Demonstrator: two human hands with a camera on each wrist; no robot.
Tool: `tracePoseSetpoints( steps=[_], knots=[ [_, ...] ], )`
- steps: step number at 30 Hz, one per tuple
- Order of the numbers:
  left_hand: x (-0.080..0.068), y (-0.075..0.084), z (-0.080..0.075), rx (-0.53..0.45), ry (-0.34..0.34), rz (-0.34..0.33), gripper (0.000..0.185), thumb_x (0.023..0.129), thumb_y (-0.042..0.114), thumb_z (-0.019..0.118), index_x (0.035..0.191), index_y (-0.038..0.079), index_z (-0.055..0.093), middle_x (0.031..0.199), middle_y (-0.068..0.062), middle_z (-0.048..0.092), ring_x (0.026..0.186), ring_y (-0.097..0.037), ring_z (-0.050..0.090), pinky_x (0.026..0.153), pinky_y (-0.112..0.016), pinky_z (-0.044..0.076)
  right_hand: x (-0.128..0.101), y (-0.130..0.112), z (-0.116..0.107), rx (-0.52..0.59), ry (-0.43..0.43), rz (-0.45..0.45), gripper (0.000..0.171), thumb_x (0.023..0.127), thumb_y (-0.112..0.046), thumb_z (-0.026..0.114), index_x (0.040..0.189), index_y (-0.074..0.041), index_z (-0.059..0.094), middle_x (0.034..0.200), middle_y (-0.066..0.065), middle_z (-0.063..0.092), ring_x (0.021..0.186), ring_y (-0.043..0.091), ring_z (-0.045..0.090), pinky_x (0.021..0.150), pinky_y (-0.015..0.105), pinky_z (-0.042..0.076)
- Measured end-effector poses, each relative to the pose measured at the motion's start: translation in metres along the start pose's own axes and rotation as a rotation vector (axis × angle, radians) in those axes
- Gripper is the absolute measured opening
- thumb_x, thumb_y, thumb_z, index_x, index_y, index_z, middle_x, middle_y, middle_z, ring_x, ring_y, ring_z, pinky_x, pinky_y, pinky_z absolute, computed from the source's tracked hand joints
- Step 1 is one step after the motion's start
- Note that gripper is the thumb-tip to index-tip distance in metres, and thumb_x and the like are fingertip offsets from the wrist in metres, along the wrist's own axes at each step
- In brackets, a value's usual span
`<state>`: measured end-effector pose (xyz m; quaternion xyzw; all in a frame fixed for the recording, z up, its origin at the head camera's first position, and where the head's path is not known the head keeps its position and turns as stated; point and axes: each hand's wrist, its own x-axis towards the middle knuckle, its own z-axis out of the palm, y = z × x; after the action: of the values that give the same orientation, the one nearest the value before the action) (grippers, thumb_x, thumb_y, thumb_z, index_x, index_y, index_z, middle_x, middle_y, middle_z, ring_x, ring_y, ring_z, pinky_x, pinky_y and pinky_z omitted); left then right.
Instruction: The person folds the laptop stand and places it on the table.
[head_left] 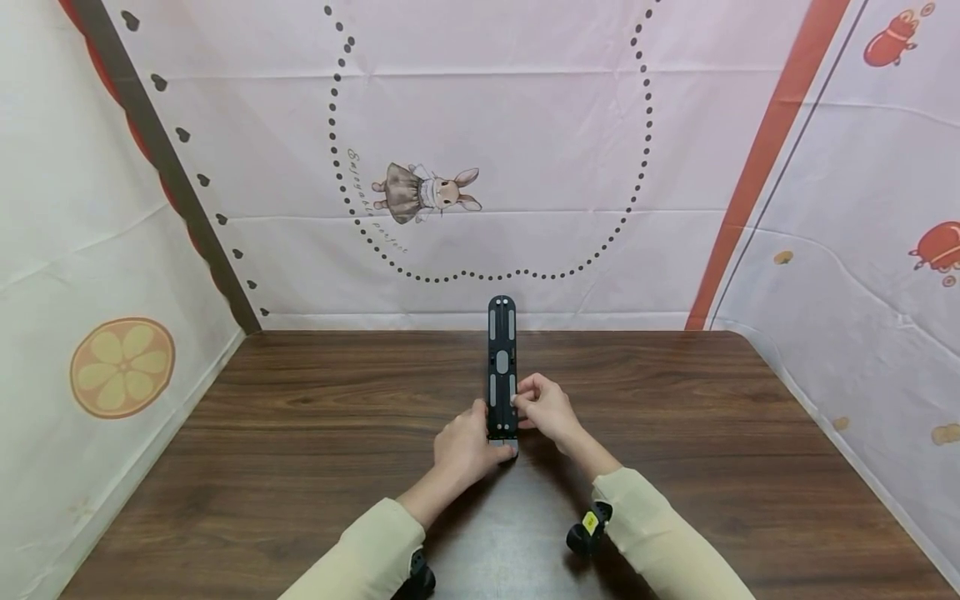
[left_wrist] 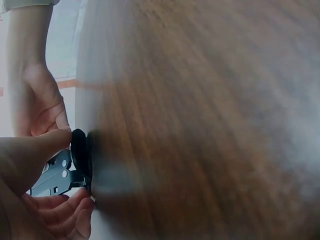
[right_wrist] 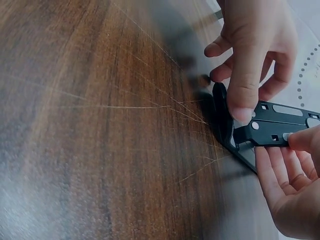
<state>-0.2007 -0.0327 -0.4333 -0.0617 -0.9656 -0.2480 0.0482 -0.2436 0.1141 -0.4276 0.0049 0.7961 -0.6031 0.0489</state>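
Observation:
A slim black folding stand (head_left: 502, 336) with grey pads and silver rivets rises from the table in the head view, its rounded top end pointing away from me. My left hand (head_left: 461, 446) grips its lower end, the thumb lying across the grey part at the base. My right hand (head_left: 549, 410) pinches the right edge a little higher up. In the right wrist view, the left thumb presses by the hinge of the stand (right_wrist: 272, 125), while the right hand's fingers (right_wrist: 280, 175) lie under the hinged bar. Black base pieces lie against the table at the hinge.
The brown wood-grain table (head_left: 315, 400) extends on both sides of the stand. A pale printed cloth (head_left: 525, 142) hangs behind it and along both sides. A black wrist camera (head_left: 587, 533) with a yellow label hangs at the right cuff, close over the table.

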Motion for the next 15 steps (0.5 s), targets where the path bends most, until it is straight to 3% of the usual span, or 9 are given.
tracePoseSetpoints(
  steps=[15],
  knots=[
    [0.0014, 0.0055, 0.0008, 0.036, -0.006, 0.006, 0.066, 0.059, 0.049, 0.081, 0.101, 0.011, 0.047, 0.075, 0.000, 0.057, 0.062, -0.015, 0.054, 0.046, -0.030, 0.038, -0.0021, -0.0018, -0.0004, 0.023, 0.003, 0.002, 0.011, 0.087, -0.005, 0.058, 0.098, -0.002, 0.056, 0.085, 0.011, 0.062, 0.073, 0.018, 0.065, 0.065, 0.038, 0.055]
  ],
)
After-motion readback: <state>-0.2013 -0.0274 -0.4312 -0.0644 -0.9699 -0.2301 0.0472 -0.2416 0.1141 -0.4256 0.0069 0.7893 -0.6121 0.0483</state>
